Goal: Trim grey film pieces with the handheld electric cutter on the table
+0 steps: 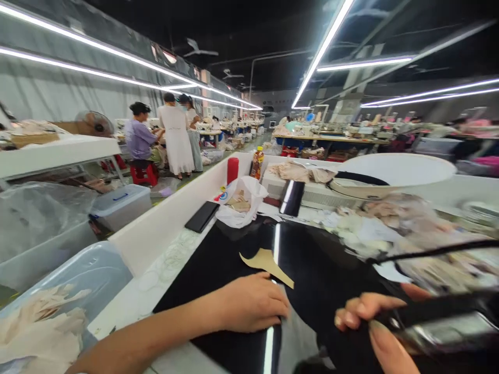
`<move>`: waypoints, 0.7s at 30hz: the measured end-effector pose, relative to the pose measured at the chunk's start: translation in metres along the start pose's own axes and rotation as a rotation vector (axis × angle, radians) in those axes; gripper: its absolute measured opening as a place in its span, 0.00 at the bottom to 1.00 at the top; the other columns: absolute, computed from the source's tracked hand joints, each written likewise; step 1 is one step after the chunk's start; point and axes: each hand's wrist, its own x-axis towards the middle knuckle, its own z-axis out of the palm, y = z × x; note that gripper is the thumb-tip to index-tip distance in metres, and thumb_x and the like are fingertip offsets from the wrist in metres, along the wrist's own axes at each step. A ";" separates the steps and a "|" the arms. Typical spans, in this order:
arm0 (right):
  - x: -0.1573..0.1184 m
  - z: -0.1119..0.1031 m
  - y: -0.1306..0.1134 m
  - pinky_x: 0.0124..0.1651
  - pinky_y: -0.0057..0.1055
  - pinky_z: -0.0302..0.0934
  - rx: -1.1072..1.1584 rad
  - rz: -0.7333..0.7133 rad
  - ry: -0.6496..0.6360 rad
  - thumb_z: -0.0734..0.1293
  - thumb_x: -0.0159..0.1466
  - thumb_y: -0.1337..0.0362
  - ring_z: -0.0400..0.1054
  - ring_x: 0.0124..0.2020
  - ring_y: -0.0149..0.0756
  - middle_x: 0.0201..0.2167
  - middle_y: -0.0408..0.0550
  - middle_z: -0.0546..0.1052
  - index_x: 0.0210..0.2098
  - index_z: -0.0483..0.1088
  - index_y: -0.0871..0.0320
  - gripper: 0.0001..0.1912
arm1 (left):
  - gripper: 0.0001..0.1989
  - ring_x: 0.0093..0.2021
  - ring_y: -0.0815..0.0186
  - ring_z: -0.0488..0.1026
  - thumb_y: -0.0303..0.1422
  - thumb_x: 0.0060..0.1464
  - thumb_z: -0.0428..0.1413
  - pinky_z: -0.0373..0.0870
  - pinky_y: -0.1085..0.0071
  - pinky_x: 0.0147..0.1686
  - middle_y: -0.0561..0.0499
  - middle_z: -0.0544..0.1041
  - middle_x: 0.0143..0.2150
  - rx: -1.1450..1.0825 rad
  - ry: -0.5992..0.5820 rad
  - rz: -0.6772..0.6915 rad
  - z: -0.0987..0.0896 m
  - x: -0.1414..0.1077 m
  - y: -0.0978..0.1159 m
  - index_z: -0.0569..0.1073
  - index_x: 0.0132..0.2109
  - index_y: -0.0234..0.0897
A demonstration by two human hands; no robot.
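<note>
My left hand [255, 304] rests palm down over a glossy black sheet [312, 244], its fingers bent and close together on the edge of a pale grey fabric piece [298, 332]. The thumb of that hand is hidden. At the lower right, my right hand [376, 317] is closed around a blurred dark tool [448, 322] with a shiny metal side, whose kind I cannot make out. A curved tan cut piece [267, 264] lies on the black sheet just beyond my left fingers.
A white plastic bag [242, 208] with tan scraps, a black flat case [202, 216], a red thread cone [233, 170] and a bottle [258, 162] line the far side. Fabric piles [382, 218] lie right; a blue bin [101, 270] stands left. People [175, 135] are farther off.
</note>
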 end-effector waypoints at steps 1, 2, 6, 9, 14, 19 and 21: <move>-0.010 0.014 -0.019 0.32 0.46 0.70 -0.029 0.019 0.038 0.79 0.57 0.59 0.70 0.28 0.42 0.30 0.43 0.73 0.53 0.70 0.45 0.27 | 0.08 0.57 0.61 0.74 0.27 0.66 0.58 0.55 0.59 0.69 0.50 0.79 0.53 -0.034 0.020 -0.006 -0.001 -0.001 0.001 0.75 0.51 0.37; -0.018 0.026 -0.033 0.35 0.44 0.71 -0.033 0.031 0.031 0.78 0.59 0.60 0.70 0.30 0.40 0.31 0.42 0.74 0.55 0.68 0.44 0.28 | 0.09 0.56 0.60 0.74 0.26 0.67 0.56 0.55 0.58 0.68 0.48 0.78 0.54 -0.070 0.035 -0.003 -0.002 -0.002 0.002 0.74 0.52 0.36; -0.027 0.043 -0.048 0.36 0.38 0.70 -0.025 -0.018 0.011 0.76 0.63 0.63 0.70 0.30 0.35 0.32 0.40 0.74 0.55 0.66 0.45 0.24 | 0.08 0.53 0.59 0.74 0.28 0.66 0.58 0.57 0.56 0.68 0.48 0.79 0.52 -0.160 0.046 -0.025 -0.003 -0.004 0.005 0.75 0.51 0.37; -0.024 0.036 -0.042 0.36 0.36 0.70 -0.016 -0.036 -0.016 0.74 0.65 0.65 0.71 0.30 0.34 0.34 0.41 0.74 0.56 0.66 0.46 0.23 | 0.11 0.56 0.57 0.74 0.28 0.64 0.61 0.55 0.54 0.70 0.46 0.78 0.55 -0.182 0.023 -0.013 -0.001 -0.005 0.009 0.75 0.53 0.37; -0.025 0.037 -0.039 0.33 0.34 0.71 -0.009 -0.052 -0.045 0.74 0.65 0.67 0.72 0.29 0.35 0.33 0.40 0.75 0.56 0.65 0.46 0.24 | 0.20 0.66 0.53 0.67 0.36 0.62 0.64 0.49 0.50 0.72 0.42 0.72 0.64 -0.249 -0.021 0.011 0.002 -0.006 0.016 0.73 0.59 0.38; -0.028 0.036 -0.041 0.32 0.34 0.70 -0.039 -0.058 -0.040 0.74 0.65 0.67 0.72 0.29 0.35 0.34 0.40 0.74 0.57 0.64 0.46 0.25 | 0.32 0.69 0.50 0.62 0.45 0.58 0.66 0.50 0.47 0.71 0.44 0.67 0.68 -0.347 -0.098 -0.003 0.007 -0.007 0.020 0.69 0.65 0.42; -0.028 0.034 -0.039 0.32 0.34 0.70 -0.059 -0.063 -0.034 0.74 0.65 0.67 0.72 0.29 0.35 0.34 0.40 0.74 0.57 0.64 0.46 0.25 | 0.35 0.70 0.49 0.61 0.46 0.56 0.67 0.50 0.46 0.71 0.44 0.66 0.70 -0.362 -0.097 -0.002 0.009 -0.008 0.019 0.68 0.66 0.43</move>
